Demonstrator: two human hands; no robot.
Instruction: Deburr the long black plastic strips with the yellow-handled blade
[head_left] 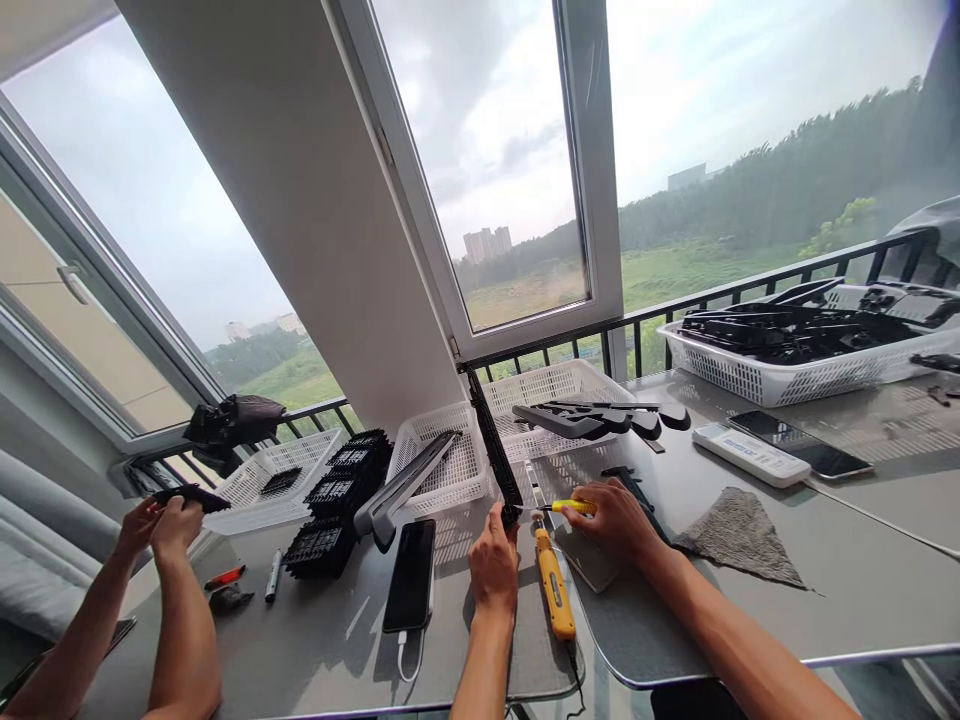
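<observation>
My left hand is closed around the near end of a long black plastic strip, which points away toward the window. In my right hand is a yellow-handled knife, its tip pointing left, close to the strip's near end. Between my forearms a yellow corded tool lies on the table. Just behind my right hand is a black caliper, and a flat grey plate lies under that hand.
White baskets line the window side, with grey-black curved parts on one. A phone and stacked black trays lie left; a cloth and power strip right. Another person's hands hold a black part at far left.
</observation>
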